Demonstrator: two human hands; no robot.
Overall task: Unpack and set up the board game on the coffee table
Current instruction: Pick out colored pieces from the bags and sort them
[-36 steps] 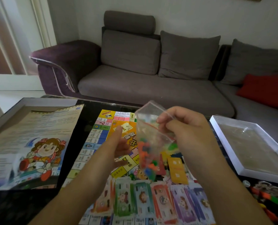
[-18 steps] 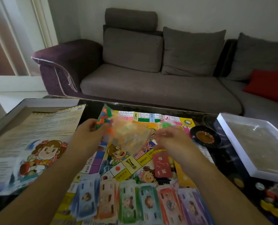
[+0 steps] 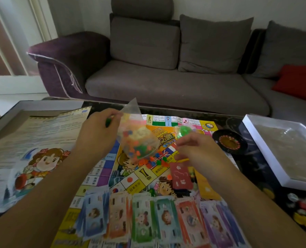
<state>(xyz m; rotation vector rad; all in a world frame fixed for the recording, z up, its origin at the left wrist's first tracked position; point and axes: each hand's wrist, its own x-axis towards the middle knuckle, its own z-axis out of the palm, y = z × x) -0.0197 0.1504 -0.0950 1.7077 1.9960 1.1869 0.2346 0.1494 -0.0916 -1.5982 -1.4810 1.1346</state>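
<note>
Both forearms extended forward — left hand [image 3: 99, 130] grip pinched, raised; right hand [image 3: 196, 149] grip curled, lower.

The left hand [image 3: 96, 133] pinches the corner of a clear plastic bag [image 3: 137, 138] tipped over the colourful paper game board [image 3: 148, 178], which lies flat on the dark glossy counter [image 3: 252, 158]. Small orange, green and blue plastic pieces [image 3: 156, 159] lie spilled on the board just under the bag's mouth. The right hand [image 3: 200, 149] pinches a second small clear bag with green pieces [image 3: 181, 131]. A red card [image 3: 181, 176] lies beside an orange card [image 3: 207, 188]. Fanned stacks of paper play money [image 3: 148, 221] line the board's near edge. A black roulette wheel [image 3: 229, 141] sits right of the board, near a white box tray [image 3: 280, 151]. A printed cartoon rule sheet [image 3: 28, 149] lies at the left.
</note>
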